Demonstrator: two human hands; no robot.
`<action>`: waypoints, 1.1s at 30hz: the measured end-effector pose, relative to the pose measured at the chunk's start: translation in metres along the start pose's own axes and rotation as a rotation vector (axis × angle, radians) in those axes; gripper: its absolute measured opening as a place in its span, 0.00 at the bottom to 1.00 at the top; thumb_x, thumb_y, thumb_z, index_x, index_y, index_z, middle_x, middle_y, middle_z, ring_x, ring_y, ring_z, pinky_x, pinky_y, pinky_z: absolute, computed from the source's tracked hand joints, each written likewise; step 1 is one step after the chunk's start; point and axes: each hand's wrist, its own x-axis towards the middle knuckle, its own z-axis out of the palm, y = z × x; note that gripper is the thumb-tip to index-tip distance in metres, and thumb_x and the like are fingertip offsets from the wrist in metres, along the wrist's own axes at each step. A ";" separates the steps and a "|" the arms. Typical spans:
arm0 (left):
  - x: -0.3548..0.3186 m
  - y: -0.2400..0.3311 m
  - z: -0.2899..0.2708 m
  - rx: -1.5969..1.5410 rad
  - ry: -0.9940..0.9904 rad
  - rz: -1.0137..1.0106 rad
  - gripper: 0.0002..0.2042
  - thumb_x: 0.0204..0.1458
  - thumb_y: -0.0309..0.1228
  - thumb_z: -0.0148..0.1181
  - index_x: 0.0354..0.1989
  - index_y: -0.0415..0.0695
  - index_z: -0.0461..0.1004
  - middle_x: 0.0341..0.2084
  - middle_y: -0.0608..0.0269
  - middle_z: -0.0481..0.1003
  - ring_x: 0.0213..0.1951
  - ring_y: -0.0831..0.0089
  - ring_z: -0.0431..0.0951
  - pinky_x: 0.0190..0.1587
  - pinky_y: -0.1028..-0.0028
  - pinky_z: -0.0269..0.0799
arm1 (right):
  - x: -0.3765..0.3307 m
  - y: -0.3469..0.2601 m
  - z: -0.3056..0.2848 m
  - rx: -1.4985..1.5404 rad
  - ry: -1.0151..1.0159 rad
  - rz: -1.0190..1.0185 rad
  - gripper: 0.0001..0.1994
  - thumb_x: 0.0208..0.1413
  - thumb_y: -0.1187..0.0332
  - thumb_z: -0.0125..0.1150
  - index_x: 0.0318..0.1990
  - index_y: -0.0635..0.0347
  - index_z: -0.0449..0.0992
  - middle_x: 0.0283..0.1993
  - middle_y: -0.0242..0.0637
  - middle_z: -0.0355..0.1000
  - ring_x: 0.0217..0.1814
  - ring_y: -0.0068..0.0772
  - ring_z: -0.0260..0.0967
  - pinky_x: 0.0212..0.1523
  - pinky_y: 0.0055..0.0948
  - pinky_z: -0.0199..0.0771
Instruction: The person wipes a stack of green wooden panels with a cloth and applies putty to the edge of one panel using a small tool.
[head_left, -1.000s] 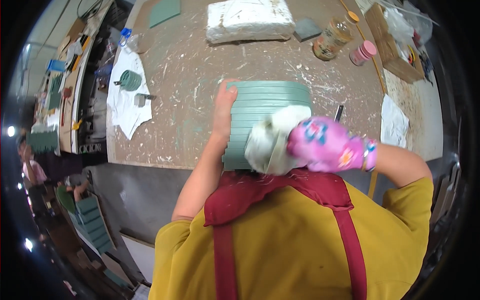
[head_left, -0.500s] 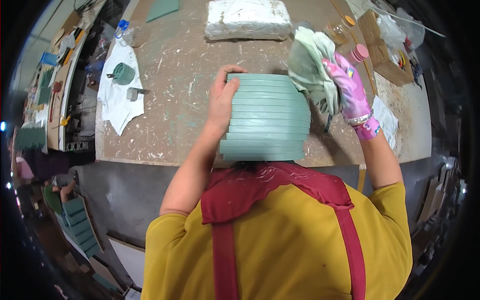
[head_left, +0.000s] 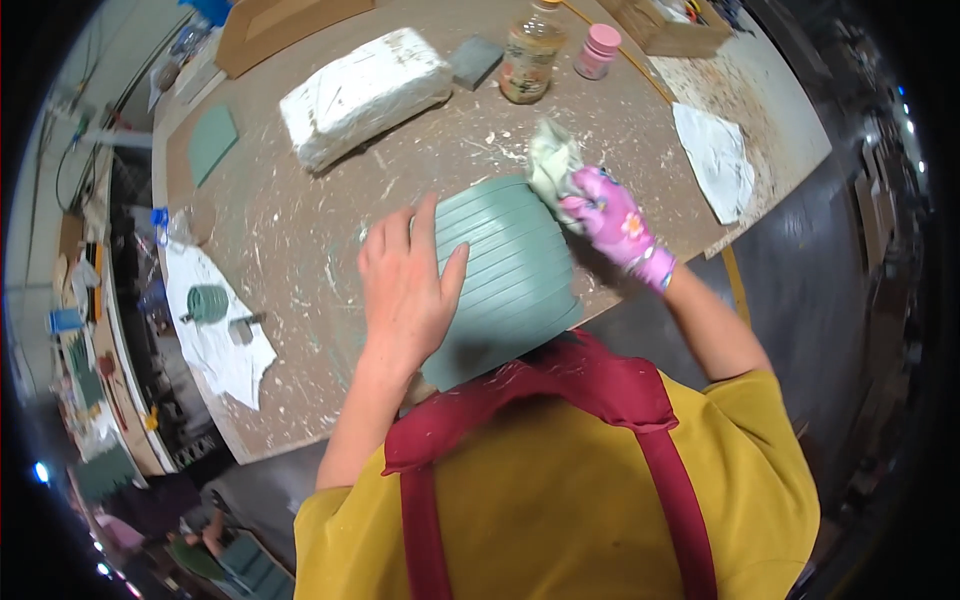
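Observation:
A pale green object (head_left: 505, 270), made up of layered slats with grooves between them, stands on the worktable at its near edge, close to my apron. My left hand (head_left: 405, 275) is bare and lies along the object's left side, its fingers stretched out and the thumb apart on the slats. On the far right corner, a crumpled pale green rag (head_left: 552, 165) touches or nearly touches the object. My right hand (head_left: 615, 220), in a pink flowered glove, is closed around that rag. The glove and rag are slightly blurred.
Beyond the object sit a white wrapped block (head_left: 365, 95), a grey block (head_left: 476, 62), a glass bottle (head_left: 530, 55) and a pink jar (head_left: 598, 52). White cloths lie left (head_left: 225, 335) and right (head_left: 715, 165); the left one carries a green coil (head_left: 207, 303).
The view has turned and shifted. The rag has gone down from the object's upper right to its right edge. My left hand now lies flatter along the side, and the object's face looks more tilted.

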 end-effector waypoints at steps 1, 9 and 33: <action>0.003 -0.002 0.001 0.024 0.022 -0.018 0.27 0.50 0.34 0.55 0.59 0.40 0.62 0.49 0.48 0.66 0.53 0.52 0.63 0.55 0.57 0.57 | -0.008 0.013 -0.003 0.088 0.055 0.061 0.13 0.53 0.64 0.58 0.43 0.61 0.72 0.41 0.48 0.69 0.43 0.50 0.68 0.46 0.39 0.68; 0.001 -0.011 -0.001 0.040 -0.027 0.044 0.25 0.51 0.32 0.51 0.60 0.40 0.62 0.50 0.48 0.65 0.53 0.52 0.62 0.55 0.58 0.55 | 0.002 -0.075 0.004 -0.159 -0.074 -0.686 0.20 0.51 0.64 0.55 0.53 0.56 0.70 0.50 0.44 0.68 0.50 0.49 0.68 0.51 0.42 0.68; 0.004 -0.005 -0.006 -0.008 -0.082 -0.015 0.29 0.51 0.33 0.54 0.61 0.34 0.58 0.56 0.44 0.61 0.56 0.45 0.60 0.59 0.56 0.54 | 0.020 -0.035 -0.002 0.047 -0.021 -0.216 0.17 0.56 0.63 0.55 0.49 0.65 0.72 0.51 0.42 0.70 0.51 0.39 0.69 0.53 0.33 0.68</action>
